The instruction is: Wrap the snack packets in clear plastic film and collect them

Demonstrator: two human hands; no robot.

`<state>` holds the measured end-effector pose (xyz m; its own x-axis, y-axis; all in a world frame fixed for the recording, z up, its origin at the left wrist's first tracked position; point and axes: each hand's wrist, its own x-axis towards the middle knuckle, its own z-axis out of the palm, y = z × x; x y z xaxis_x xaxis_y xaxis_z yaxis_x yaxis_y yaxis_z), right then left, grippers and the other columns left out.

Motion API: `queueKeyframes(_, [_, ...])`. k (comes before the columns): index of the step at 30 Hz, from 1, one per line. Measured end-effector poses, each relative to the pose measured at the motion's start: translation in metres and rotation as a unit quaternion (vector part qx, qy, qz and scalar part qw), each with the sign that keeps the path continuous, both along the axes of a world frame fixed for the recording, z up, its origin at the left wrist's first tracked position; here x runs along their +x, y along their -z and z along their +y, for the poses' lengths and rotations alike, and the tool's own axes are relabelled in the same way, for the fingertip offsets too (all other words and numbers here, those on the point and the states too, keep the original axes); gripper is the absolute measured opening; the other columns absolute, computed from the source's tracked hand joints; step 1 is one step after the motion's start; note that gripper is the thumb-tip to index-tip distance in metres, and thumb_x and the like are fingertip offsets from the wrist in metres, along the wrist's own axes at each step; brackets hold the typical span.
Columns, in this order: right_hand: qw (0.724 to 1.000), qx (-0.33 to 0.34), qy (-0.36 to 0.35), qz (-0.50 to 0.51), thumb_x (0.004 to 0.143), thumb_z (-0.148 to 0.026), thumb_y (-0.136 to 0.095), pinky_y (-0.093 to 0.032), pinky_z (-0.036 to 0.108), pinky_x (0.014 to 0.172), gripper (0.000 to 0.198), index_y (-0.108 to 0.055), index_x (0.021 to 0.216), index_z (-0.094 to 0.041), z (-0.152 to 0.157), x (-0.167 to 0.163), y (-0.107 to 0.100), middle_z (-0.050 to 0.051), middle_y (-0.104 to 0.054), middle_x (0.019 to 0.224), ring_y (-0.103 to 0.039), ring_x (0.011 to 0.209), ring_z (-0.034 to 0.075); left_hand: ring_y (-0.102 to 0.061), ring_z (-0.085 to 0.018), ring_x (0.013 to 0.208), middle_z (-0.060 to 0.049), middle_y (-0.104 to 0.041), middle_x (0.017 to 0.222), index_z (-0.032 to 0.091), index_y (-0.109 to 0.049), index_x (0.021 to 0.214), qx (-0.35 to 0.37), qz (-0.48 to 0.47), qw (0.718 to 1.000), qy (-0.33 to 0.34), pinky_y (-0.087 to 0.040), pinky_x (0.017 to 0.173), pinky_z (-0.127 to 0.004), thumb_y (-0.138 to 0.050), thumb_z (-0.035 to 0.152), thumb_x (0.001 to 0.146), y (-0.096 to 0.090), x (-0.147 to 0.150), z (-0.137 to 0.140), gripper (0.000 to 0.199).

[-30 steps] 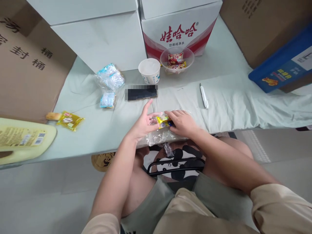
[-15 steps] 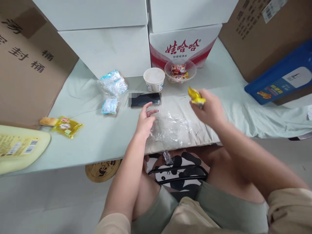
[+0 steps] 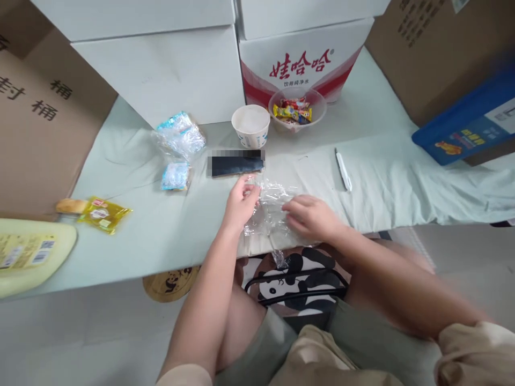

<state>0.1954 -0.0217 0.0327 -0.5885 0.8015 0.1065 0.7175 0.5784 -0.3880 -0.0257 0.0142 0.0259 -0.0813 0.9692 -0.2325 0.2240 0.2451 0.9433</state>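
A crumpled sheet of clear plastic film point(image 3: 269, 212) lies at the front edge of the cloth-covered table, between my hands. My left hand point(image 3: 241, 202) has its fingers curled on the film's left edge. From the right, my right hand point(image 3: 311, 215) closes bent fingers on the film's other side; its fingertips are partly hidden. A dark phone point(image 3: 237, 165) rests just beyond my left hand. Behind it are a white paper cup point(image 3: 251, 126) and a clear bowl point(image 3: 319, 110) holding several colourful wrapped snacks point(image 3: 295, 111). A white pen-shaped tool point(image 3: 343, 170) lies right of the film.
Blue-and-clear packets point(image 3: 181, 134) and a smaller packet point(image 3: 176, 176) lie left. Farther left are wrapped bread point(image 3: 105, 213) and a pale yellow jug point(image 3: 36, 254). White boxes point(image 3: 161, 80) stand at the back, a brown carton point(image 3: 44, 118) left and a blue package point(image 3: 462, 123) right.
My right hand has let go of the yellow-wrapped snack and moved down left to the film. A yellow wrapper now tops the bowl's snacks. The white tool has come into sight.
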Motion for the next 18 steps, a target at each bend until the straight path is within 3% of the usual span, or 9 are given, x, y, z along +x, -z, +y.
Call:
queueKeyframes(2, [0.999, -0.009, -0.044, 0.011, 0.097, -0.020, -0.047, -0.054, 0.048, 0.102, 0.035, -0.068, 0.125, -0.016, -0.017, -0.001, 0.019, 0.015, -0.072, 0.121, -0.066, 0.115, 0.028, -0.053, -0.010, 0.051, 0.000, -0.067, 0.077, 0.021, -0.064, 0.111, 0.002, 0.042, 0.999, -0.025, -0.044, 0.050, -0.024, -0.057, 0.024, 0.091, 0.004, -0.005, 0.004, 0.021])
queueKeyframes(5, [0.997, -0.021, -0.076, 0.005, 0.090, -0.018, -0.054, -0.043, 0.055, 0.117, 0.050, -0.061, 0.140, -0.016, -0.019, 0.007, 0.025, 0.017, -0.060, 0.148, -0.053, 0.141, 0.031, -0.055, -0.013, 0.054, 0.001, -0.063, 0.070, 0.021, -0.065, 0.102, 0.030, 0.136, 0.988, -0.074, -0.042, 0.051, -0.025, -0.059, 0.026, 0.089, 0.009, -0.018, 0.011, 0.015])
queueKeyframes(8, [0.994, -0.049, -0.094, -0.011, 0.086, -0.019, -0.060, -0.040, 0.058, 0.120, 0.064, -0.054, 0.149, -0.014, -0.011, 0.021, 0.019, 0.018, -0.051, 0.158, -0.046, 0.148, 0.033, -0.059, -0.014, 0.062, 0.002, -0.064, 0.072, 0.023, -0.065, 0.109, 0.062, 0.219, 0.969, -0.097, -0.043, 0.060, -0.027, -0.070, 0.029, 0.082, 0.010, -0.030, 0.014, 0.028])
queueKeyframes(11, [0.993, -0.046, -0.109, 0.011, 0.087, -0.018, -0.058, -0.041, 0.053, 0.121, 0.062, -0.055, 0.149, -0.013, -0.004, 0.035, 0.013, 0.017, -0.057, 0.154, -0.051, 0.146, 0.030, -0.055, -0.013, 0.061, 0.003, -0.062, 0.073, 0.024, -0.064, 0.114, 0.075, 0.257, 0.959, -0.090, -0.042, 0.064, -0.028, -0.072, 0.032, 0.080, 0.009, -0.035, 0.010, 0.035])
queueKeyframes(14, [0.998, -0.026, -0.061, 0.009, 0.094, -0.021, -0.052, -0.048, 0.052, 0.115, 0.049, -0.061, 0.143, -0.016, 0.000, 0.049, 0.010, 0.014, -0.061, 0.150, -0.057, 0.140, 0.029, -0.048, -0.012, 0.056, 0.005, -0.058, 0.071, 0.024, -0.064, 0.111, 0.068, 0.263, 0.957, -0.098, -0.037, 0.060, -0.027, -0.067, 0.033, 0.082, 0.011, -0.041, 0.007, 0.031])
queueKeyframes(18, [0.995, -0.014, 0.078, -0.067, 0.092, -0.017, -0.050, -0.048, 0.059, 0.108, 0.050, -0.063, 0.140, -0.018, 0.003, 0.061, 0.009, 0.016, -0.057, 0.154, -0.054, 0.141, 0.037, -0.046, -0.011, 0.054, 0.005, -0.056, 0.068, 0.022, -0.063, 0.107, 0.055, 0.273, 0.954, -0.110, -0.034, 0.057, -0.027, -0.066, 0.035, 0.082, 0.015, -0.051, 0.009, 0.028])
